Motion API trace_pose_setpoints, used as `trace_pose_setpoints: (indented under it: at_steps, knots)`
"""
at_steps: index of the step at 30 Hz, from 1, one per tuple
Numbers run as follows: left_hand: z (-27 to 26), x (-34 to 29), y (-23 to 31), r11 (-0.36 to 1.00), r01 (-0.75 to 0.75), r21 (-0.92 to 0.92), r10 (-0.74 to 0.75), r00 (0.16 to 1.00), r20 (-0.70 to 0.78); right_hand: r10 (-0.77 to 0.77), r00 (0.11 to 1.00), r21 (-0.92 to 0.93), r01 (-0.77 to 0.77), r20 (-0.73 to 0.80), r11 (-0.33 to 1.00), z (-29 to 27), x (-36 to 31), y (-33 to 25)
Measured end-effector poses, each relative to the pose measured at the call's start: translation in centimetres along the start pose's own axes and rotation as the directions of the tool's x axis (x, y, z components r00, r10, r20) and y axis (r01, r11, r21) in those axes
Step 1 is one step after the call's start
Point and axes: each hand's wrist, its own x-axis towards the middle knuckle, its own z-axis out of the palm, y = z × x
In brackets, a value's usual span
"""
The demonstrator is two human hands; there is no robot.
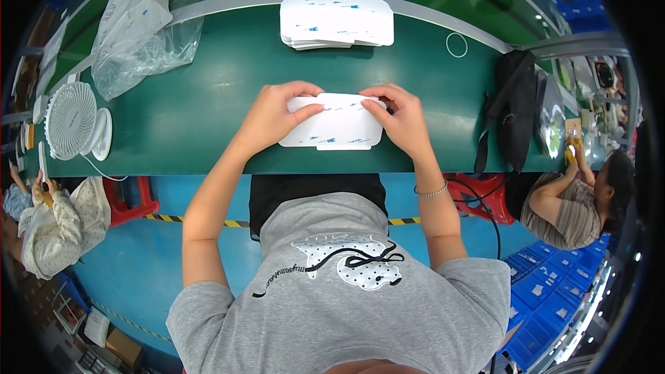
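A flat white sheet (336, 128) with rounded corners, tabs and scattered blue print lies near the front edge of the green table. It looks like paper-backed adhesive. My left hand (278, 116) pinches its far left corner, thumb on top and fingers behind the edge. At the far right corner my right hand (404, 119) grips likewise, its thumb on the upper face. Whether the sheet is one piece or several layers, I cannot tell. Straight beyond my hands, a stack of similar white sheets (337, 24) rests at the back of the table.
On the green table (228, 125), a white fan (71, 121) stands left, near a clear plastic bag (149, 48) holding white sheets. A white ring (456, 44) lies back right, and a black bag (512, 107) farther right. Co-workers sit at both sides; red stools (131, 201) stand below.
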Motion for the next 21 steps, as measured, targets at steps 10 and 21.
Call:
trace_pose_setpoints:
  at_steps: [10,21]
  knots:
    - [0.1,0.9,-0.4,0.99,0.018,0.14,-0.025,0.999,0.046,-0.035,0.998,-0.188,0.044,0.054,0.981,0.1,0.7,0.2]
    - [0.4,0.4,-0.5,0.984,-0.04,0.173,0.037,0.999,0.02,-0.028,0.994,-0.247,0.053,0.104,0.968,-0.3,0.4,-0.4]
